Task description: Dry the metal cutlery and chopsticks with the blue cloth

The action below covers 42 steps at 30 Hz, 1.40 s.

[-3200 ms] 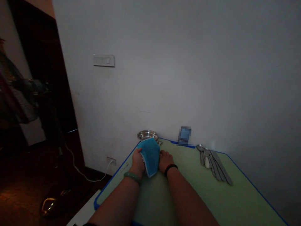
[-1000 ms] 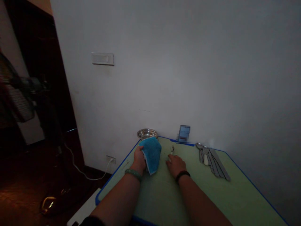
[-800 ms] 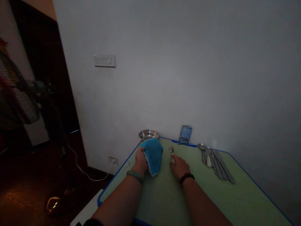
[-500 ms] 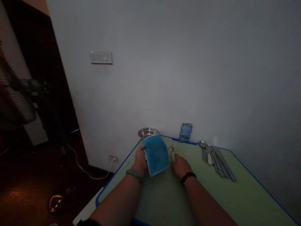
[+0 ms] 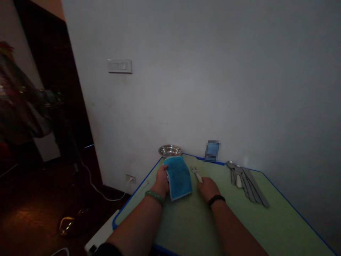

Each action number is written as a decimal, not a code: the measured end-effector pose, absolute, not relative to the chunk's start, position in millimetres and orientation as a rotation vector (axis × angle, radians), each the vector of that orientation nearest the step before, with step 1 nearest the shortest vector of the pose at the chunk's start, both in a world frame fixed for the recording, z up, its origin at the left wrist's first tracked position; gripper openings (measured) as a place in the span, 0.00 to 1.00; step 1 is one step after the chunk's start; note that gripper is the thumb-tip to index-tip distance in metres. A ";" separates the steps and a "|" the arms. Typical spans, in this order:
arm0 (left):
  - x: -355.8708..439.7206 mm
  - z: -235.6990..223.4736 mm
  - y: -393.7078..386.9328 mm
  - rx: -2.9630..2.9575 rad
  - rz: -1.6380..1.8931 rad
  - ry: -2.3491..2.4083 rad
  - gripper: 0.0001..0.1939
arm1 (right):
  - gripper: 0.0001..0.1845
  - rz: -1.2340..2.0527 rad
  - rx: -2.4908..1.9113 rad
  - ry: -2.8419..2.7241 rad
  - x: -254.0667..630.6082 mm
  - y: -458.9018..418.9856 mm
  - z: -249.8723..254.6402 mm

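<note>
My left hand [image 5: 162,181] is closed on the left edge of a blue cloth [image 5: 179,179] with a pale border. The cloth hangs spread out over the table, and the fingers behind it are hidden. My right hand [image 5: 208,189] grips a fork [image 5: 197,175] by its light-coloured handle, tines pointing up and to the left. A small gap separates the fork from the cloth's right edge. Just beyond the cloth sits a shiny metal bowl [image 5: 170,150].
On the right of the green, blue-edged table [image 5: 277,225], several spoons and knives [image 5: 249,185] lie side by side. A blurred-out blue item [image 5: 212,150] stands at the back edge by the wall [image 5: 213,89]. A white cable [image 5: 106,197] runs to a socket at left.
The fork has moved slightly away from the cloth and tilted more to the left. The cloth hangs a little straighter in my left hand. The whole view has shifted slightly.
</note>
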<state>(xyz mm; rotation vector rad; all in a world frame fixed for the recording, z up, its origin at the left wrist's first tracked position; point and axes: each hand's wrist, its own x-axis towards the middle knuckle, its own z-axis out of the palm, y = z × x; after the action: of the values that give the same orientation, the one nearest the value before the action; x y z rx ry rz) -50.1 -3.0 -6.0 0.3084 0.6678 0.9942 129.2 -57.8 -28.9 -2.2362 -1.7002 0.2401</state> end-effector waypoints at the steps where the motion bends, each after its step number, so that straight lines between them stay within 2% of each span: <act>1: -50.6 -6.7 -2.7 0.315 0.997 0.662 0.24 | 0.16 0.254 -2.224 -1.694 128.8 -58.2 -28.2; 6: -51.0 -8.8 -1.4 0.312 1.012 0.662 0.24 | 0.17 0.295 -2.086 -1.575 126.0 -60.5 -24.0; 15: -49.9 -8.9 -1.0 0.311 1.028 0.674 0.22 | 0.20 0.150 -1.866 -1.454 117.7 -66.7 -14.8; 20: -49.5 -9.9 -0.2 0.331 1.028 0.704 0.22 | 0.22 0.156 -1.723 -1.559 113.1 -68.9 -16.3; 28: -50.2 -9.9 0.0 0.379 1.020 0.702 0.24 | 0.20 0.333 -1.563 -1.732 106.9 -69.7 -18.4; 42: -48.4 -7.1 -2.7 0.399 0.984 0.693 0.23 | 0.26 0.534 -1.513 -1.805 109.6 -72.2 -21.0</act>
<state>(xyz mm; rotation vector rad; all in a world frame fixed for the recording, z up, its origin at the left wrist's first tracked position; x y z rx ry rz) -48.4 -2.7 -7.1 0.3986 0.6931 0.9837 109.6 -72.2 -21.0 -1.5129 -1.8047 0.5343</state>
